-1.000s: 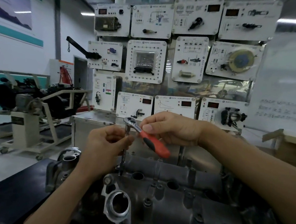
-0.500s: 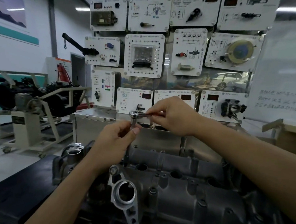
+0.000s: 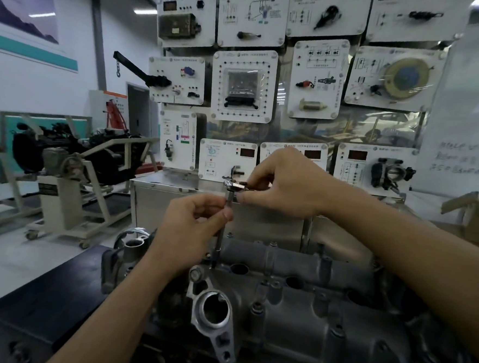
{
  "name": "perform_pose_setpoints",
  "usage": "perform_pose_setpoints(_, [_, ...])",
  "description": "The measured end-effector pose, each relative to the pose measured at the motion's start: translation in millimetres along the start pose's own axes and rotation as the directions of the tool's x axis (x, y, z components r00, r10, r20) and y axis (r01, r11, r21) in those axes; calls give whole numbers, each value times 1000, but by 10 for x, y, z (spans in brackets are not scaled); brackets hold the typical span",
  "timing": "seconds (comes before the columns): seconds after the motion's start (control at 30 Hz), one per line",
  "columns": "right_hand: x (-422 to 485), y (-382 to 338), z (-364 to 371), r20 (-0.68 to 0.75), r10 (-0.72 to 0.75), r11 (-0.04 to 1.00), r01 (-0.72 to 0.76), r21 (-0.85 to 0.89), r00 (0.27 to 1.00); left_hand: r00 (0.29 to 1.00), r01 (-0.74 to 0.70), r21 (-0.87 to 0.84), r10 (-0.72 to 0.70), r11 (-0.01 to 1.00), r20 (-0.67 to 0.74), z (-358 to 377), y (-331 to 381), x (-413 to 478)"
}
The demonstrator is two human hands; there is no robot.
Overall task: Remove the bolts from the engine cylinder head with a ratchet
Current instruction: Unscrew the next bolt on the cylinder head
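Two hands are shown in the head view: the upright extension bar (image 3: 219, 238), planted near the far left corner of the cylinder head (image 3: 322, 314), is pinched by the left hand (image 3: 192, 229), and the ratchet (image 3: 232, 185) on top is clasped by the curled right hand (image 3: 283, 184). The ratchet is judged stiff, light and slick, best gripped at its handle. Its red handle, exposed a second ago, is now hidden inside the right hand.

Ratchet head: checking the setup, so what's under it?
An extension runs down to the cylinder head, pinched by the left hand. Any bolt at its tip is hidden.
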State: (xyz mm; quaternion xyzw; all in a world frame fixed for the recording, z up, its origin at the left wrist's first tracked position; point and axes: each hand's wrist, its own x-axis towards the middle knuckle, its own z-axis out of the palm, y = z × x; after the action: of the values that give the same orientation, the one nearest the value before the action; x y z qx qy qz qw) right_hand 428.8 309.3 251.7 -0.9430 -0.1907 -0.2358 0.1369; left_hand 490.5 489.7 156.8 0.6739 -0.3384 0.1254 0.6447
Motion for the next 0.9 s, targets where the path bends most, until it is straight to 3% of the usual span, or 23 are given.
perform_pose_setpoints(0.13, [-16, 52, -122, 233, 5, 983, -48, 177, 972, 997, 59, 1, -58, 998, -57, 28, -4, 8])
perform_pose_setpoints(0.2, [-30, 116, -135, 273, 22, 973, -84, 216, 962, 995, 76, 5, -76, 997, -68, 40, 1, 19])
perform_pose_setpoints(0.33, [-30, 218, -122, 138, 92, 975, -118, 190, 986, 997, 59, 6, -59, 998, -53, 32, 7, 8])
perform_pose_setpoints(0.47, [5, 228, -63, -24, 97, 995, -97, 16, 995, 999, 44, -19, -44, 999, 5, 37, 12, -7])
perform_pose_setpoints(0.53, [2, 203, -25, -11, 90, 996, -90, -14, 996, 999, 40, 10, -40, 999, 27, 36, 3, -6])
perform_pose_setpoints(0.77, [-34, 159, 125, 246, 84, 992, -57, -116, 966, 989, 32, 59, -40, 998, 140, 1, 8, 13])
perform_pose_setpoints(0.9, [-10, 173, 90, 164, 76, 992, -58, -112, 983, 995, 67, 10, -67, 998, 74, 10, -1, -1])
